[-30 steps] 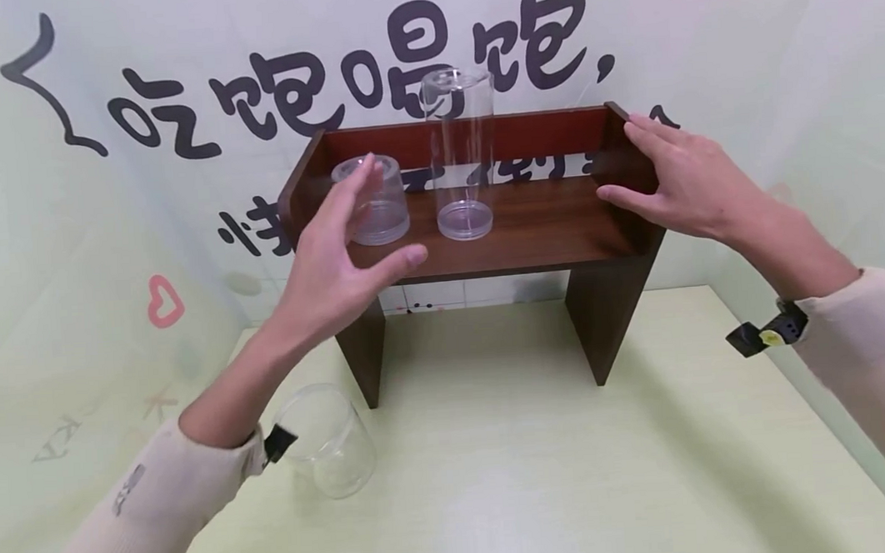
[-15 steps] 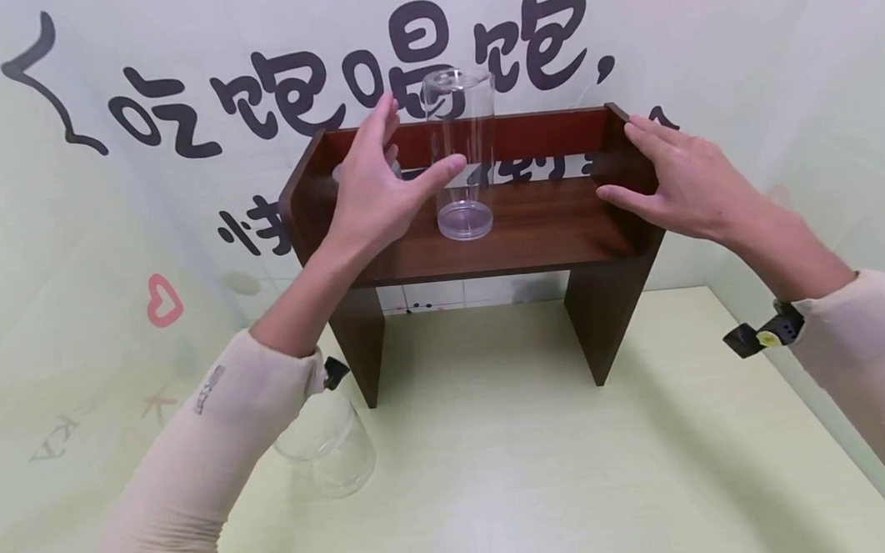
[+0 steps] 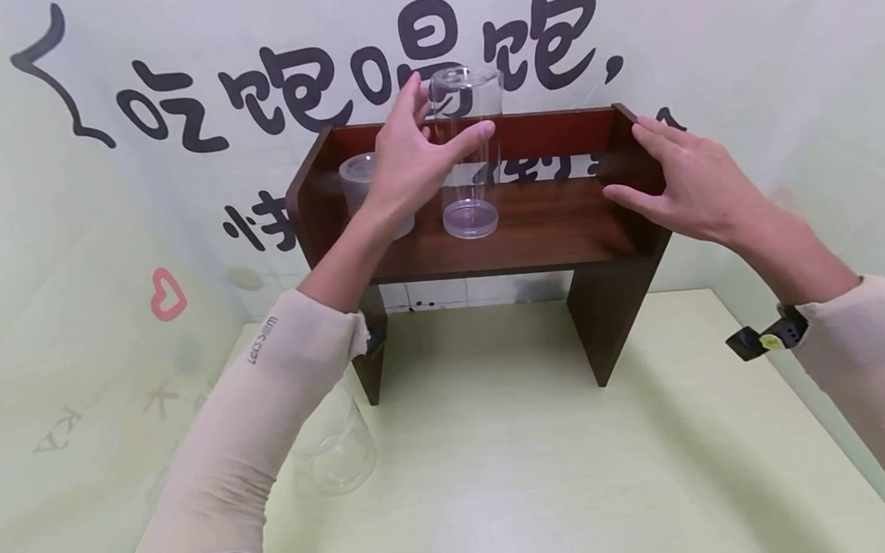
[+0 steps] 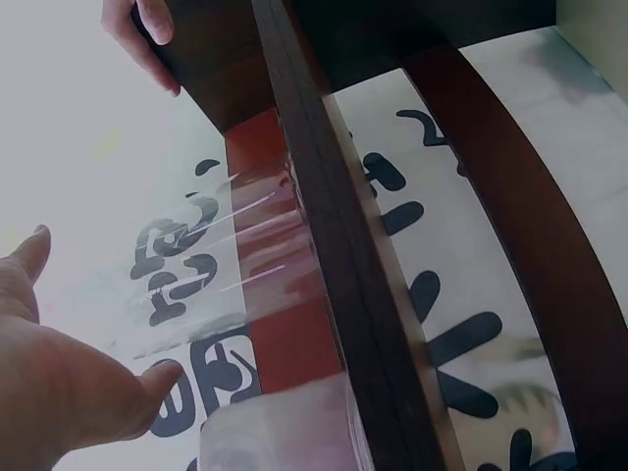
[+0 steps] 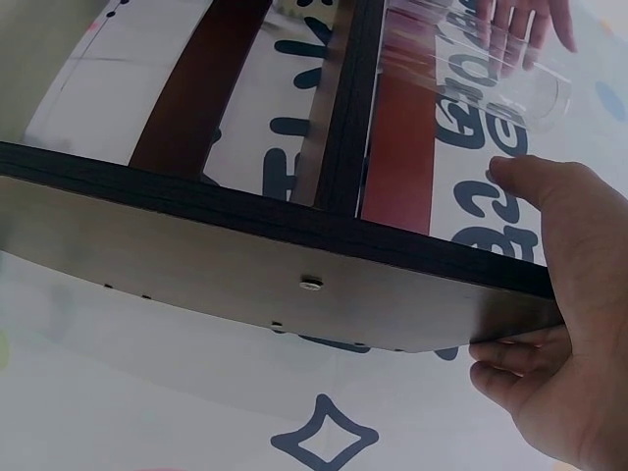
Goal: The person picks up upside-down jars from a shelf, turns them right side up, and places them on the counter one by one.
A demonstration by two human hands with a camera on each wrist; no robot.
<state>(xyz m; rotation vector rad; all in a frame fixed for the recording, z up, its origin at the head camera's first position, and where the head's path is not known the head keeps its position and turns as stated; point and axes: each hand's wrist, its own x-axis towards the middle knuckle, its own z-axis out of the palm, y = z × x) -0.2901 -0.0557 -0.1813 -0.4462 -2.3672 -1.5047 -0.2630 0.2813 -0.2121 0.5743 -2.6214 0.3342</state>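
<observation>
The step in hand looks like a reach for the tall jar, which stands upright about midway along the top board of the shelf. The left hand is beside that jar, on the side toward the shelf's left end, fingers loosely extended and thumb spread away from them. It seems to hold nothing; whether any finger touches the jar I cannot tell. The right hand grips the shelf's right panel, fingers on the outer face and thumb on the inner side, apparently to steady it.

A secure hold would call for thumb and fingers closing round the wall of the jar, clear of the short jar near the shelf's left end.

Both jars are smooth, straight-sided cylinders, transparent, in glass or clear plastic; each has a flat top. The tall one has a faintly violet ring at its foot, perhaps a lid, and may be slippery. The shelf is flat-sided, dark brown with a wood-like grain, and has a reddish rail along its back. In front of its left leg, a clear pot, partly behind the sleeve, sits on the pale, matt-looking worktop.
</observation>
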